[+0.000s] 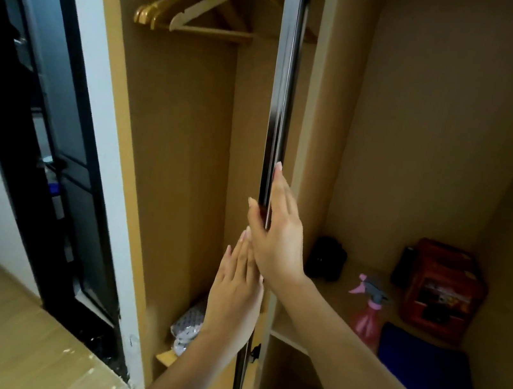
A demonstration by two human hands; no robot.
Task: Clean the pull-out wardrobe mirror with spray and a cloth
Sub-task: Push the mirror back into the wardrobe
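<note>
The pull-out mirror [282, 97] stands edge-on in the middle of the open wardrobe, a thin dark vertical strip. My right hand [276, 231] holds its front edge, thumb on the left face and fingers up the right face. Just below, my left hand [234, 295] lies flat with straight fingers against the mirror's left side. A pink spray bottle [367, 313] with a grey trigger stands on the right-hand shelf. Beside it lies a folded blue cloth [421, 378]. Neither hand touches them.
A red box [441, 291] and a black object [327, 257] sit at the back of the right shelf. Wooden hangers [194, 6] hang in the left compartment above a patterned bundle [190, 325]. A dark glass door [40, 126] stands at the left.
</note>
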